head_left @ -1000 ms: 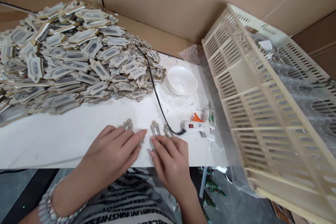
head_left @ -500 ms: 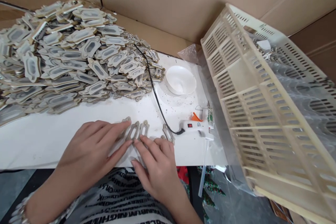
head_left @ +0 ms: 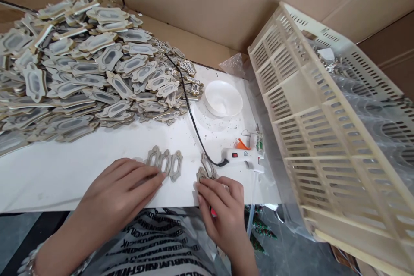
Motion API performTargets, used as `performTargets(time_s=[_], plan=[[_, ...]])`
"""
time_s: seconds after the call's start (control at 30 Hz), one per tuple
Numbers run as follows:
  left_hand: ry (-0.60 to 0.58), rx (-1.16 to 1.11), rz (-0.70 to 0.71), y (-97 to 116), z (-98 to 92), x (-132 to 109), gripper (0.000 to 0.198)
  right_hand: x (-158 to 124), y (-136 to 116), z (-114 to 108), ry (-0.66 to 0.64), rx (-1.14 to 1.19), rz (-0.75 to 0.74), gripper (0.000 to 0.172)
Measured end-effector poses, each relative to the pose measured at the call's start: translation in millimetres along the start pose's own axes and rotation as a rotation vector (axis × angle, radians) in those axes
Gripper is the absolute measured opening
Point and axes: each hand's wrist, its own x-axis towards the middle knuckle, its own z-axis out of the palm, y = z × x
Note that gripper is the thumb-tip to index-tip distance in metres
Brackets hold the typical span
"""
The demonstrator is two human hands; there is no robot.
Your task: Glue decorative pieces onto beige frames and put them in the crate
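My left hand lies flat on the white table top, fingers stretched out, their tips touching a row of three small ornate frame pieces. My right hand rests near the table's front edge with its fingertips on another frame piece, fingers apart and pressing down. A white hot glue gun with an orange trigger lies just right of that piece, its black cord running back over the table.
A large heap of the same frame pieces covers the left and back of the table. A white bowl sits behind the glue gun. A cream slatted plastic crate lined with clear film stands tilted at the right. Cardboard walls rise behind.
My right hand has slid right from the row of pieces to the piece beside the glue gun. The three pieces now lie side by side, uncovered, at my left fingertips.
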Motion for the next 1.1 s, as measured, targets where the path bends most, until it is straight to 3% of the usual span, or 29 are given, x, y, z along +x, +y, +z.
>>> performTargets(time_s=[0.4, 0.63, 0.87, 1.1], plan=[[0.038, -0.005, 0.028, 0.6, 2.7, -1.7, 0.02, 18.8, -13.4, 20.1, -0.053, -0.049, -0.055, 0.029], [0.044, 0.075, -0.014, -4.7, -3.3, -5.5, 0.017, 5.1, 2.2, 16.0, 0.117, -0.14, 0.063, 0.023], [0.0, 0.014, 0.0, -2.4, -2.1, -10.3, 0.025, -0.2, -0.4, 16.7, 0.047, -0.13, 0.088, 0.024], [-0.041, -0.068, 0.031, -3.0, 1.4, -17.7, 0.02, 3.3, -11.5, 21.2, 0.018, -0.045, 0.058, 0.03]])
